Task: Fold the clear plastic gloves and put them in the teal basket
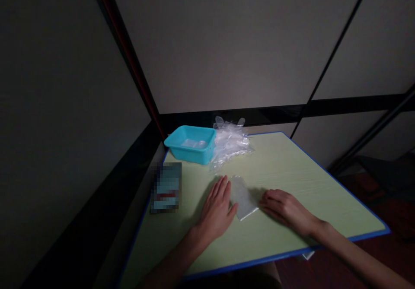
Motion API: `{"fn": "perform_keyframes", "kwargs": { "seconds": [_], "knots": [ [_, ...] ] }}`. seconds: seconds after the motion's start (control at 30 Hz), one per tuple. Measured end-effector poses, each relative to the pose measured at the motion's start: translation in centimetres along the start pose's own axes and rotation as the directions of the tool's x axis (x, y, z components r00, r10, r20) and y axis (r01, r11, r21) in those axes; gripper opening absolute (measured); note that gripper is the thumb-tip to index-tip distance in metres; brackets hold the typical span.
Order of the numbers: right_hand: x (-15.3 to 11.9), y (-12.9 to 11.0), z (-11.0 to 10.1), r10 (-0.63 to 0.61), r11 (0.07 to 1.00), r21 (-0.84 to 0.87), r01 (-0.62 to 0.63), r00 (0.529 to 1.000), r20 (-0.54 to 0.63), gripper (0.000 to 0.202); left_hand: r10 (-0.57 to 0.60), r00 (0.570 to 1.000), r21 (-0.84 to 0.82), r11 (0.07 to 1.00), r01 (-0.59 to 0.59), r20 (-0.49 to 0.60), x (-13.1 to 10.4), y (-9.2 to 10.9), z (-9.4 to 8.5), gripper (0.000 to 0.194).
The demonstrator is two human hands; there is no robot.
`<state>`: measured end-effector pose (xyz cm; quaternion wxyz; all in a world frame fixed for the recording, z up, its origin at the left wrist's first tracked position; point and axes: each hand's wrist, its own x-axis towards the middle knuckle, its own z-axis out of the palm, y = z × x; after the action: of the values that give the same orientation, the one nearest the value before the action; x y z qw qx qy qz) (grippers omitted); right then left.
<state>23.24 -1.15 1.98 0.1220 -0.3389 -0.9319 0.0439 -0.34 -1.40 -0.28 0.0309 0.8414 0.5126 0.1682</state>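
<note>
One plastic sheet (pixel 243 197) lies between left hand (pixel 217 209) and right hand (pixel 282 206).

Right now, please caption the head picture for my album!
Left hand and right hand flank a clear plastic piece on a green table.

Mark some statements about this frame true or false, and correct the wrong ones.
1. The blue basin stands left of the heap of clear plastic. True.
2. The left hand is inside the blue basin. False: it is at the left side of the flat plastic piece.
3. The table has a blue edge. True.
4. The right hand rests on the heap of clear plastic. False: it is at the flat plastic piece's right side.
</note>
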Motion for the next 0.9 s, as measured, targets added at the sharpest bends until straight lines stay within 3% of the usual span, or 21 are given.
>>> {"fn": "perform_keyframes", "kwargs": {
  "seconds": [0.1, 0.2, 0.37, 0.57, 0.67, 0.77, 0.9],
  "knots": [
    [0.5, 0.0, 0.6, -0.184, 0.956, -0.227, 0.185, 0.983, 0.029, 0.029, 0.023, 0.997, 0.016, 1.000, -0.024, 0.076, -0.9, 1.2, 0.6, 0.064],
    [1.0, -0.2, 1.0, -0.301, 0.901, -0.308, 0.305, 0.952, 0.061, 0.030, 0.019, 0.993, 0.029, 0.999, -0.022, 0.118, -1.1, 1.2, 1.0, 0.067],
    [1.5, -0.1, 1.5, -0.299, 0.906, -0.306, 0.294, 0.954, 0.032, 0.032, 0.028, 0.992, 0.027, 0.999, -0.031, 0.124, -1.0, 0.7, 1.3, 0.067],
    [1.8, 0.4, 2.2, -0.382, 0.880, -0.312, 0.357, 0.924, -0.019, 0.024, 0.080, 0.995, -0.020, 0.997, -0.079, 0.056, -1.3, 0.8, 0.7, 0.061],
    [2.0, 0.6, 2.2, -0.359, 0.911, -0.223, 0.347, 0.933, -0.016, 0.019, 0.120, 0.991, -0.128, 0.986, -0.111, 0.062, -1.3, 0.9, 0.3, 0.051],
    [2.2, 0.7, 1.9, -0.288, 0.955, -0.060, 0.290, 0.957, 0.044, 0.019, 0.086, 0.995, -0.279, 0.958, -0.070, 0.045, -1.1, 0.8, 0.0, 0.041],
    [3.0, 1.0, 1.1, -0.088, 0.980, 0.186, 0.068, 0.991, 0.102, 0.019, -0.014, 1.000, -0.461, 0.887, 0.017, 0.012, -0.7, 0.4, -0.3, 0.032]
  ]
}}
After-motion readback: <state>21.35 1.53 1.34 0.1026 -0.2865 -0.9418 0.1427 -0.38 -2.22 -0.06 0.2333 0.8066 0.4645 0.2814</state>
